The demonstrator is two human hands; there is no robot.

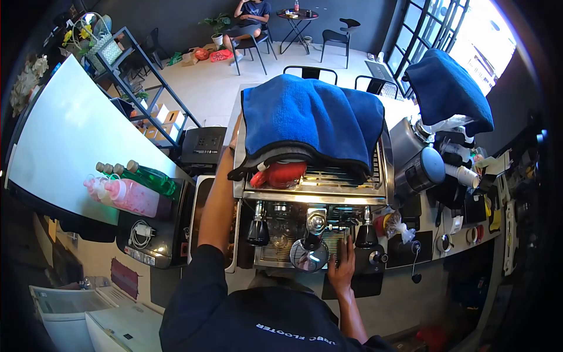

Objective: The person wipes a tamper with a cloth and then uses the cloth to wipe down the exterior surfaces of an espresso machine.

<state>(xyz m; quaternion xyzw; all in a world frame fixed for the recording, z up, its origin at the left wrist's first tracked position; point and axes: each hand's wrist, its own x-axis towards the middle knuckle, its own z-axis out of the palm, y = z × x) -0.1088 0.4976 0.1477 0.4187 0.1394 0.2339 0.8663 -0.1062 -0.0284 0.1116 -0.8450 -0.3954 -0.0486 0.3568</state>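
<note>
An espresso machine (311,200) stands before me, a blue cloth (311,117) draped over its top. Reaching along its left side, my left hand (235,139) is at the far left edge, its fingers hidden by the machine and cloth. My right hand (342,268) is at the front, by the right side of the drip tray (275,254), fingers stretched upward and nothing visible in them. Just left of that hand, a portafilter (316,222) sits above a round clear vessel (309,256). A black-handled steam knob (367,234) is to its right. Something red (286,175) shows beneath the cloth.
Green bottles (153,179) and pink bottles (134,196) stand on a dark appliance at left. A coffee grinder (410,144), stacked cups (463,175) and small tools crowd the right counter. Across the room a seated person (253,14) is beside a small table (298,14).
</note>
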